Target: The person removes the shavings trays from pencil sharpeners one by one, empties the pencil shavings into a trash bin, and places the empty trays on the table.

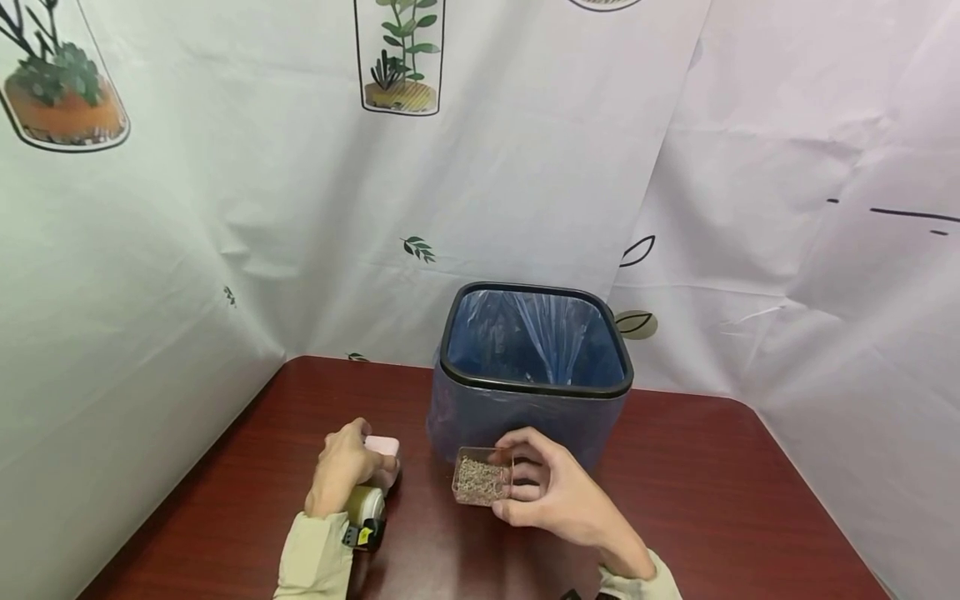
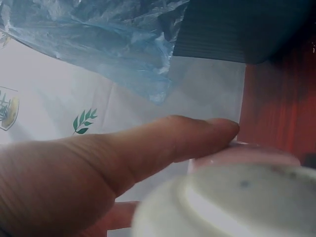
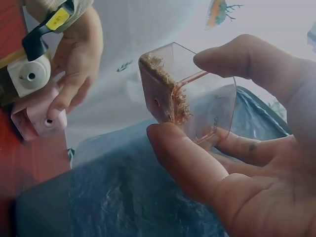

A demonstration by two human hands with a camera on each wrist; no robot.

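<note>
Pink case [image 1: 385, 447] part-hidden, right sleeve [image 1: 651, 581] cropped

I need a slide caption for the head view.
Right hand holds a clear box of brownish bits near a lined bin; left hand grips a pink object.

Head cam looks forward and down; wrist cams sit close in. All three share the bin [image 1: 517, 417] and left hand [image 1: 341, 468].
</note>
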